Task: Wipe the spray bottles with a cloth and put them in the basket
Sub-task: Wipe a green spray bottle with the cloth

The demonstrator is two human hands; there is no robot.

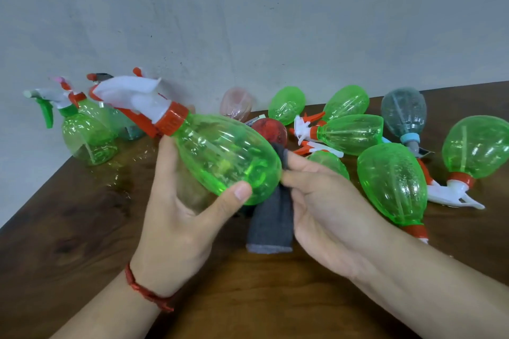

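Note:
My left hand (176, 217) grips a green spray bottle (225, 157) with a white trigger head and an orange collar, tilted with its head up to the left. My right hand (322, 201) holds a grey cloth (271, 223) against the bottle's base; the cloth hangs down between my hands. Several more spray bottles lie on their sides at the right, among them a large green one (394, 181) next to my right wrist. No basket is in view.
A few bottles stand upright at the back left by the wall, with a green one (88, 135) in front. Pink (237, 103), red (268, 129) and grey (403, 110) bottles lie among the green ones. The brown wooden table (82, 228) has its left edge near the wall.

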